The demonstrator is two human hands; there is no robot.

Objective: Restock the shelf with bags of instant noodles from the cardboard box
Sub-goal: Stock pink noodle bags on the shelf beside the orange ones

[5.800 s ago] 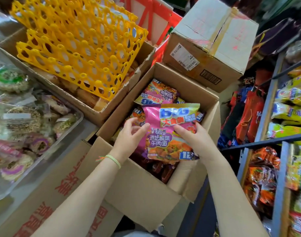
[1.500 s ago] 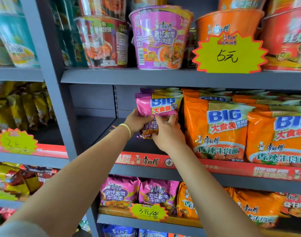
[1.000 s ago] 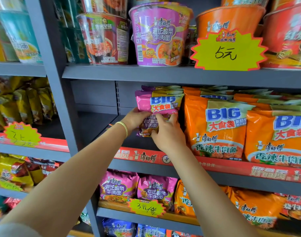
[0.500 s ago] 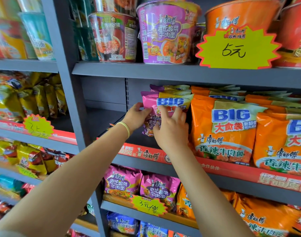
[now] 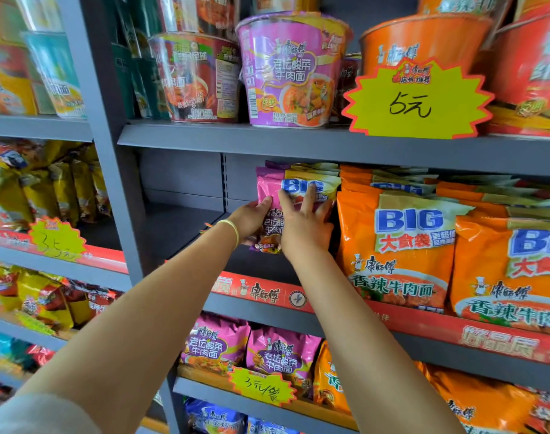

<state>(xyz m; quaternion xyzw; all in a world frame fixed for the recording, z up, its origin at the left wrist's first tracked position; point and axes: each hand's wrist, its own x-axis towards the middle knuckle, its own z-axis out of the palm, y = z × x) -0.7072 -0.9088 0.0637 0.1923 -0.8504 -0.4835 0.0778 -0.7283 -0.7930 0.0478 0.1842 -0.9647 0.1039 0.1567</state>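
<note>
Pink bag (image 5: 269,198) stands on the shelf (image 5: 186,228); left hand (image 5: 251,216) grips its edge, right hand (image 5: 303,227) presses open-palmed. Release remains; box unseen.

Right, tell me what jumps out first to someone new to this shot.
The two bare hands at centre: the left hand and right hand press a pink BIG noodle bag upright on the grey metal shelf. Right of it stand large orange BIG noodle bags. Above, a yellow starburst price tag hangs beside a purple noodle cup.
</note>
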